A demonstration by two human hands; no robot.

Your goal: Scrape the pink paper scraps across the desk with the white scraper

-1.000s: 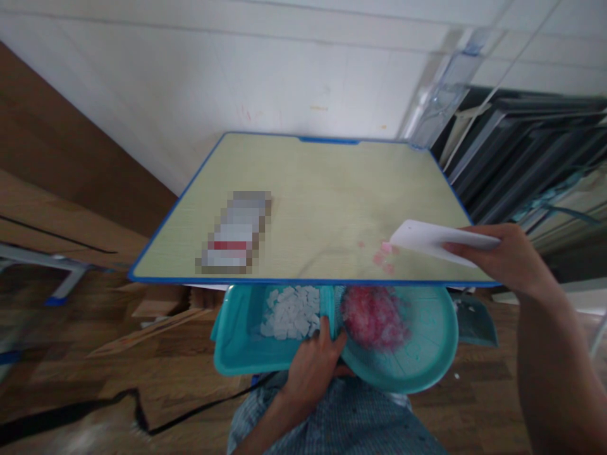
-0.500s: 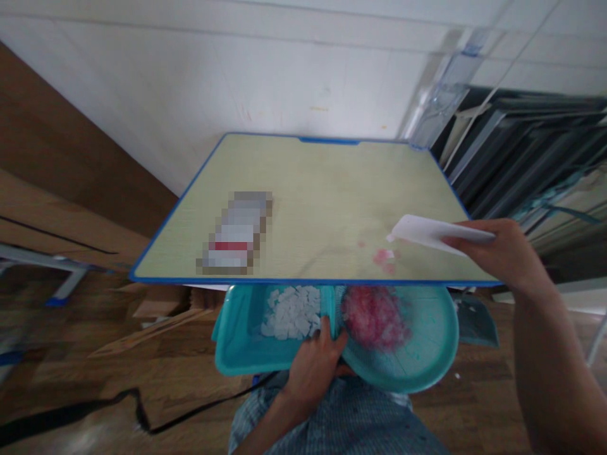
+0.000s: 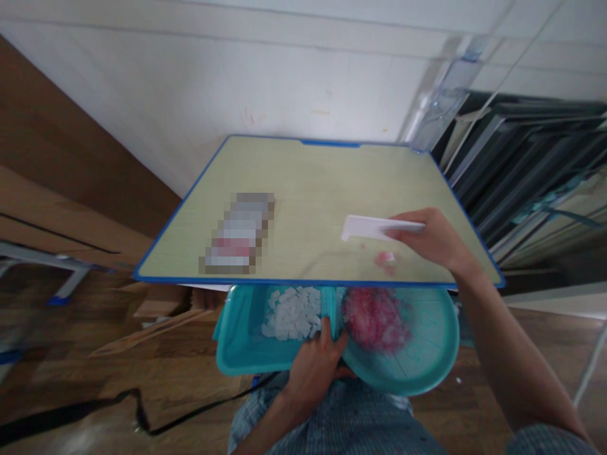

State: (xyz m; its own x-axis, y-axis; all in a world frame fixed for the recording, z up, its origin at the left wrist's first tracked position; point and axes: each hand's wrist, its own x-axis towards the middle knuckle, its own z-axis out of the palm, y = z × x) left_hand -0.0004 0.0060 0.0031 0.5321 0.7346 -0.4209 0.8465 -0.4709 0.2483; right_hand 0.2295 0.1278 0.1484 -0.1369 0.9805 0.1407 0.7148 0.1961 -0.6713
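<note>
My right hand point(image 3: 434, 237) is closed on one end of a flat white piece point(image 3: 363, 227), which looks like card or thin plastic. It is over the right part of the pale yellow board point(image 3: 313, 189), and whether the two touch is unclear. Just below lie pink bits point(image 3: 385, 258) with a small white scrap. My left hand point(image 3: 315, 363) grips where the rims of a teal rectangular tub point(image 3: 251, 366) and a teal round basket point(image 3: 434, 373) meet. Many small white pieces point(image 3: 294, 313) lie in the tub. A pink-red translucent heap point(image 3: 374, 319) fills the basket's left side.
A blurred-out rectangular object point(image 3: 241, 232) lies on the board's left side. Behind the board rises a white wall point(image 3: 284, 82), with a clear plastic bottle point(image 3: 443, 104) at its back right corner. Dark panels point(image 3: 535, 145) lean at right. A black strap point(image 3: 137, 404) crosses the lower left.
My right hand has moved left across the board with the white piece, and its forearm now covers more of the floor at right. My left hand stays on the rims.
</note>
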